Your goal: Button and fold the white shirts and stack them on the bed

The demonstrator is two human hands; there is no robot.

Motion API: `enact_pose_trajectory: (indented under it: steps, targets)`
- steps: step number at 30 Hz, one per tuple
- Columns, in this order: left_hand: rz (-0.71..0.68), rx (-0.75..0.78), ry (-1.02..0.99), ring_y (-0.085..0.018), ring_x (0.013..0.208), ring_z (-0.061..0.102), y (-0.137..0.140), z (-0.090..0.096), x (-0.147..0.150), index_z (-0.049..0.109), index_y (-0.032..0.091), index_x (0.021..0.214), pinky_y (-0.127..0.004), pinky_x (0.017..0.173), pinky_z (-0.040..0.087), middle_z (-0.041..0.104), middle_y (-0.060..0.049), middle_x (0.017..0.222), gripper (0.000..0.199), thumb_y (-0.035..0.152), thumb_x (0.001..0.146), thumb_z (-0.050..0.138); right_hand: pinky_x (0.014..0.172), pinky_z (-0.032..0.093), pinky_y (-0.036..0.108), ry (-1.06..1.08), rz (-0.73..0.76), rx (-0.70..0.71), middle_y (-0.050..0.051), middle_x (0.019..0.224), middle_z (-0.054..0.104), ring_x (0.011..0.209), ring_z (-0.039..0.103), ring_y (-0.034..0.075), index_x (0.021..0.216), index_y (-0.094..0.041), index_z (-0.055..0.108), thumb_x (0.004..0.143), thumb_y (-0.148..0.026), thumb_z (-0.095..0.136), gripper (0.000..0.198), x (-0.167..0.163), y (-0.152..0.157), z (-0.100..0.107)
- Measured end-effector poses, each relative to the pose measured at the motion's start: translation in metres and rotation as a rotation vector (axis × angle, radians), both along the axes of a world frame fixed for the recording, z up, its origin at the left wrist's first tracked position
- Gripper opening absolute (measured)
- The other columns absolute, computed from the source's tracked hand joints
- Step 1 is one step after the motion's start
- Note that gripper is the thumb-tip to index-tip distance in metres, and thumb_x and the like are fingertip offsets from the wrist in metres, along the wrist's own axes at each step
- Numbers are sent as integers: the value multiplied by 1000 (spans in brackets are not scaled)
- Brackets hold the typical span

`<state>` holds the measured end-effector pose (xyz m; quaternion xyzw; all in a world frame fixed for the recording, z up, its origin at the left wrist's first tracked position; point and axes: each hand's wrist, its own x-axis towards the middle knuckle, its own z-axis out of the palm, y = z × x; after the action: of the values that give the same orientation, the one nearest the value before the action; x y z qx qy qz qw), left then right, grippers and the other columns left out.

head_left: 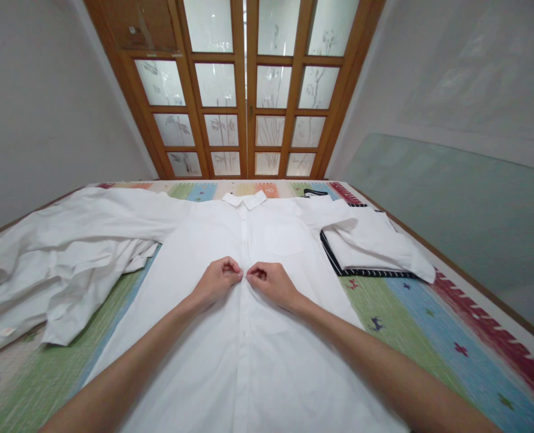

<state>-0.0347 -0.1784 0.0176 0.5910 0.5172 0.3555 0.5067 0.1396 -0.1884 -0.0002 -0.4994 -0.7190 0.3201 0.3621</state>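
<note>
A white button-up shirt (195, 361) lies spread out flat, front side up, its collar (244, 199) at the far end. Both hands are at its front placket, about halfway down, with the fingertips nearly meeting. My left hand (219, 276) pinches the placket edge from the left side. From the right, my right hand (273, 281) pinches the other side of the same strip. Any button between the fingers is too small or too hidden to make out. The shirt's sleeves stretch out to both sides, and a chest pocket shows on the right.
Crumpled white clothing (82, 288) lies at the left, partly under the left sleeve. At the right, black striped folded cloth (332, 252) sits beneath the right sleeve. A colourful patterned cover (411, 325) lies under everything. Wooden glass-paned doors (249, 108) stand at the back, between walls.
</note>
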Motion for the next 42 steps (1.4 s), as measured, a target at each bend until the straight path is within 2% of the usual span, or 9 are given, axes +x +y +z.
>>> enact_pose_trajectory:
  steps: [4,8,12,18,25,28,34,42]
  targets:
    - [1,1,-2,-7,48,47,-2,1,0,56,18,70,-17,43,31,58,4,60,15,25,65,67,62,43,23,-13,-25,16,0,65,68,61,59,13,79,-19,72,78,-16,63,10,-1,-1,0]
    - [13,-46,34,-5,37,41,-2,1,1,58,18,74,-16,37,27,53,6,50,14,26,66,66,63,44,24,-39,-34,35,0,67,69,62,60,14,79,-19,72,78,-16,63,9,-2,-1,-1]
    - [35,-70,79,-6,31,41,-4,3,2,63,15,77,-18,32,29,59,3,50,16,29,70,65,64,44,24,-41,-21,33,0,67,69,63,61,14,80,-19,72,78,-16,63,10,-1,-1,-2]
    - [19,-32,50,-11,43,58,-5,4,4,68,13,73,-21,44,46,63,-1,53,18,31,69,70,61,43,23,-35,-7,34,0,66,69,62,60,13,80,-18,72,79,-17,63,10,-1,-1,0]
    - [19,22,65,-15,57,66,-3,0,4,74,14,73,-23,56,53,71,-4,65,13,26,71,69,62,43,23,-60,-14,64,1,68,70,62,61,14,79,-19,73,79,-18,62,11,0,-1,-2]
    - [40,18,70,-15,57,66,-3,-2,4,74,15,72,-24,57,54,71,-4,65,10,24,70,69,62,43,24,-49,-17,61,1,67,70,62,61,14,80,-19,73,79,-18,62,11,0,-1,-4]
    - [83,2,92,-13,48,63,-3,0,5,73,15,71,-22,50,50,67,-2,56,9,21,70,67,62,43,24,-57,-26,49,0,67,68,62,61,14,79,-19,72,79,-19,63,8,-1,-3,0]
    - [100,-14,126,-8,38,46,-5,2,6,70,14,68,-19,37,34,58,2,46,12,24,68,63,60,40,24,-93,-22,53,-1,68,67,61,58,13,87,-20,68,82,-29,66,11,-1,-4,3]
